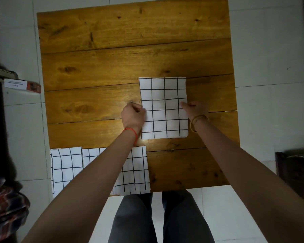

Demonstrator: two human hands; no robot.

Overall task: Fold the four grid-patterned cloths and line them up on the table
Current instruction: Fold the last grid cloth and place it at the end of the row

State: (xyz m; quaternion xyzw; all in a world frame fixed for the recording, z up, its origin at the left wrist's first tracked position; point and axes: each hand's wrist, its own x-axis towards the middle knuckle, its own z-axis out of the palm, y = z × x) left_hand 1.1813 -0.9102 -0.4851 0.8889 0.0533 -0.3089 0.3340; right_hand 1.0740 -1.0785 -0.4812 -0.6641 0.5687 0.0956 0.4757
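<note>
Currently, table: wooden plank table (112, 58) seen from above, white tiled floor (270, 67) around it.
Cloth in work: folded grid cloth (164, 92) lies flat right of the table's centre, long side running away from the person.
Left hand: left hand (132, 115) at the cloth's left edge, fingers curled and pinching that edge.
Right hand: right hand (196, 108) at the right edge, thumb on top, pinching the edge.
Finished cloths: leftmost folded cloth (66, 169) at the near-left corner; more grid cloth (135, 171) just beside it, partly hidden by the left forearm, so the count cannot be told.
Wrists: red thread (131, 131) left, bangle (197, 121) right.
</note>
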